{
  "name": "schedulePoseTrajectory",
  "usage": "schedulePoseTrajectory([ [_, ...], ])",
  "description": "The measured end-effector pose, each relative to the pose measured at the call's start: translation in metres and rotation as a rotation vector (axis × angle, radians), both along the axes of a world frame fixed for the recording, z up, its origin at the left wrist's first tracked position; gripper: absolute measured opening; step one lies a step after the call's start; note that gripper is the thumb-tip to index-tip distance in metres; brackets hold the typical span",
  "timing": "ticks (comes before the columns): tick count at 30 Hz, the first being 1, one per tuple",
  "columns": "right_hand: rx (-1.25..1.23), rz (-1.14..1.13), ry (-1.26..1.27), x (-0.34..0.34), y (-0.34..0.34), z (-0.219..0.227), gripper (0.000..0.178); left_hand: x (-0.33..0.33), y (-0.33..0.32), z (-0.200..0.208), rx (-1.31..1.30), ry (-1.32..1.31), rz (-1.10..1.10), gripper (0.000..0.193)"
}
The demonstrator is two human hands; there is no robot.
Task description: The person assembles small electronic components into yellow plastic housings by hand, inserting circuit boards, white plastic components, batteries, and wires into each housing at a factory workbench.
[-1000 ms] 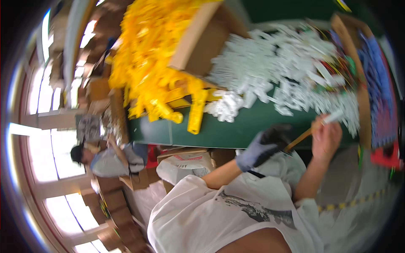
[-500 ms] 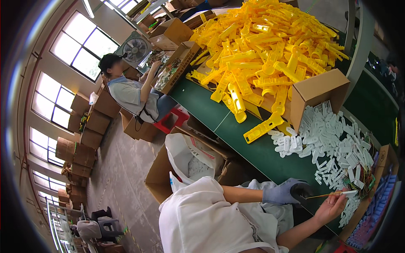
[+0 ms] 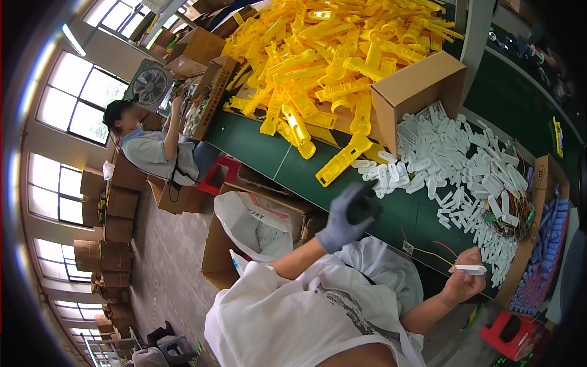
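Observation:
My left hand (image 3: pixel 347 221), in a blue-grey glove with dark fingertips, is over the table's near edge. Its thumb and fingers curve apart, with nothing seen between them. Closest to it lie small white plastic pieces (image 3: pixel 391 177) and a yellow plastic casing (image 3: pixel 343 160). Lower right, my bare right hand (image 3: pixel 463 283) pinches a small white plastic piece (image 3: pixel 472 269). A yellow wire (image 3: pixel 434 254) and a red wire run left from that hand. At the yellow wire's end hangs a small square part (image 3: pixel 408 247), too small to make out.
A large heap of yellow casings (image 3: pixel 306 61) covers the far table. An open cardboard box (image 3: pixel 422 82) lies beside many white pieces (image 3: pixel 452 159). Lilac cylinders (image 3: pixel 538 257) fill a carton at right. A red stool (image 3: pixel 513 336) stands below. Another person (image 3: pixel 156 147) works at far left.
My left hand has let go of the wire and moved left and farther over the table. My right hand still holds the white piece. The whole view has shifted.

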State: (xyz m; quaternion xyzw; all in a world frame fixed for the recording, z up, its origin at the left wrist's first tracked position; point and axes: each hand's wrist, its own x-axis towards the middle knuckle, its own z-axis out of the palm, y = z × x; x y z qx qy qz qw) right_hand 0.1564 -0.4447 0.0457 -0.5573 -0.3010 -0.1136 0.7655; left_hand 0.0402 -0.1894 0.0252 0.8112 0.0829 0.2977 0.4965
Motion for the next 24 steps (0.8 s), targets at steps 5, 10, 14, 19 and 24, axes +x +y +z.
schedulePoseTrajectory([
  [5,-0.226,-0.016,-0.186,-0.004,-0.003,0.019,0.023,-0.003,0.053,0.033,0.656,0.462,0.437,0.07],
  [10,-0.347,-0.008,-0.187,-0.009,-0.012,0.019,0.022,-0.002,0.056,0.009,0.465,0.862,0.362,0.067],
  [14,-0.319,-0.064,-0.055,-0.011,-0.01,0.014,0.025,-0.015,0.055,-0.009,-0.669,0.026,0.141,0.065],
  [19,-0.29,0.05,0.045,0.001,0.023,0.024,0.016,0.015,0.01,0.045,-0.789,-0.22,-0.207,0.05],
  [24,-0.41,0.041,-0.104,0.001,0.021,0.019,0.009,0.099,-0.048,0.072,-0.636,-0.121,-0.147,0.02],
])
